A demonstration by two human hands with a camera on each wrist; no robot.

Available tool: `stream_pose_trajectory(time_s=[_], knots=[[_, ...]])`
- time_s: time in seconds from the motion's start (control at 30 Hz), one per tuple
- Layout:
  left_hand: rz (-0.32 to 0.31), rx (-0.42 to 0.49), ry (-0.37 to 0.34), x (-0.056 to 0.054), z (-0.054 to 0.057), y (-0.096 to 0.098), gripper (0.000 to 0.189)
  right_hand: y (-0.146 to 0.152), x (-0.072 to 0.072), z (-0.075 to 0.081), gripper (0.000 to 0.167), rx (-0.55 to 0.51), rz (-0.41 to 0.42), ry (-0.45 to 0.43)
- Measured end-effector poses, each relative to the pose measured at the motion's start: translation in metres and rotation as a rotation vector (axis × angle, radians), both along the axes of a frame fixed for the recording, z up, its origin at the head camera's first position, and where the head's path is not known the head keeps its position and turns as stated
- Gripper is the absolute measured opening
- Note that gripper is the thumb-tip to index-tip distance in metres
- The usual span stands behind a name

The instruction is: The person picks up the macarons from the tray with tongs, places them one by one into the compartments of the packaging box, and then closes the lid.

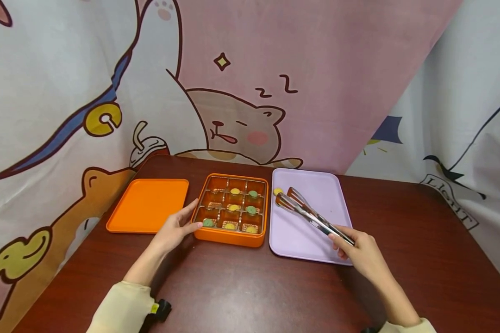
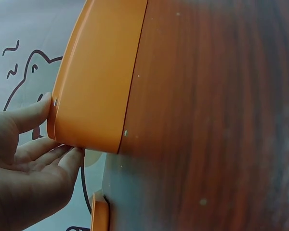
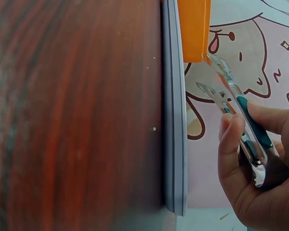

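Observation:
My left hand (image 1: 172, 231) rests at the left side of an orange box (image 1: 229, 238), thumb at the near-left corner and fingers along the wall. In the left wrist view, the thumb touches the box's rim. The box has a clear divided insert; small round yellow pieces (image 1: 235, 191) and green pieces (image 1: 251, 210) sit in several compartments. The back-left and middle-left ones hold none. My right hand (image 1: 360, 252) grips metal tongs (image 1: 312, 217) over a lilac tray (image 1: 308, 247), their tips apart. Beside the tips, near the tray's left edge, is a yellow round piece (image 1: 278, 191).
An orange lid-like tray (image 1: 147, 206) lies flat left of the box. The dark wood table (image 1: 233, 286) extends in front and to the right. A printed cartoon curtain (image 1: 316, 69) hangs right behind the table.

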State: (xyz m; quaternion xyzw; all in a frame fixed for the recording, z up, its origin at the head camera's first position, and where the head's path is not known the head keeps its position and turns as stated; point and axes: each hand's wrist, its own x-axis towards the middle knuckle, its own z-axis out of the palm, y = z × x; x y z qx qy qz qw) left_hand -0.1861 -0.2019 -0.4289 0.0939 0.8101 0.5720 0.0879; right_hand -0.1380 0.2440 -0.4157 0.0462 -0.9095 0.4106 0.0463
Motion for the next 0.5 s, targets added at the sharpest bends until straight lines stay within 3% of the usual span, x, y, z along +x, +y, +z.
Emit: stream_pose_trajectory(time_s=[0.5], knots=[[-0.012,0.009,-0.003,-0.0010,0.0005,-0.0014,0.067,-0.0003,-0.0072,-0.0042,0.033,0.047,-0.005,-0.028]])
